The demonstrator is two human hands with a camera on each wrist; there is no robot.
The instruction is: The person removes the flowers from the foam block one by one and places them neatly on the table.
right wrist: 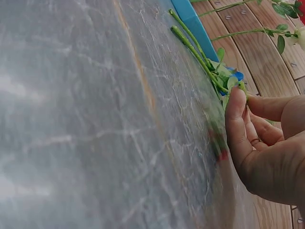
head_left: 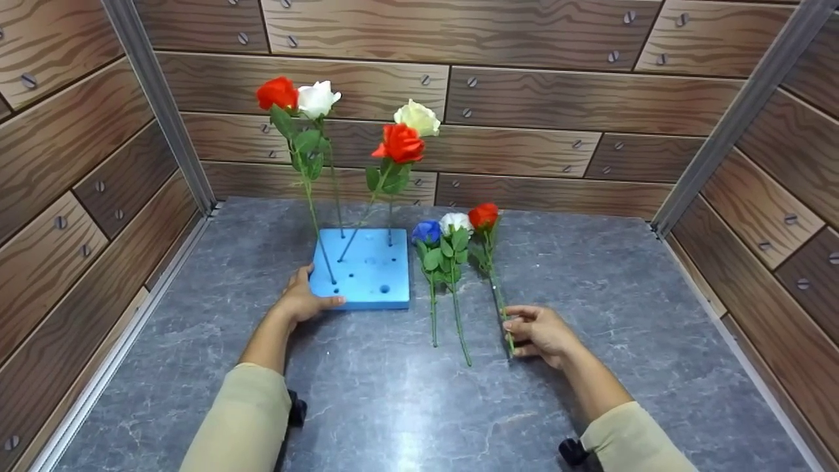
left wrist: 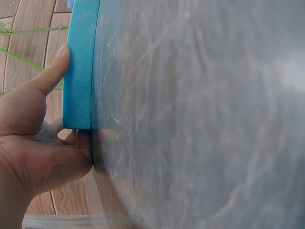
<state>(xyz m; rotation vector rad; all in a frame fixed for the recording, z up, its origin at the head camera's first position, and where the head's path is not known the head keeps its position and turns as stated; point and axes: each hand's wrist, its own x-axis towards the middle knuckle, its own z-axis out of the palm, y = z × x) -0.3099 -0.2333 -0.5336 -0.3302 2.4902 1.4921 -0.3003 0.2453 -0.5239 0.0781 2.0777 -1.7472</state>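
Note:
My left hand (head_left: 303,300) grips the near left corner of a light blue foam block (head_left: 383,296), thumb on its front edge and fingers along its left side. Several artificial roses stand in holes in the block: a red rose (head_left: 277,93), a white rose (head_left: 318,99), a cream rose (head_left: 417,118) and another red rose (head_left: 400,143). With thumb and fingers, my right hand (head_left: 541,335) pinches the lower stem of a third red rose (head_left: 484,216). That stem's end shows between the fingertips (right wrist: 236,98) in the right wrist view.
Between the block and my right hand, a blue rose (head_left: 427,231) and a white rose (head_left: 455,224) lie on the grey marbled table (head_left: 590,275). Wood-patterned walls (head_left: 524,98) enclose the back and both sides. Several unfilled holes show in the block's top.

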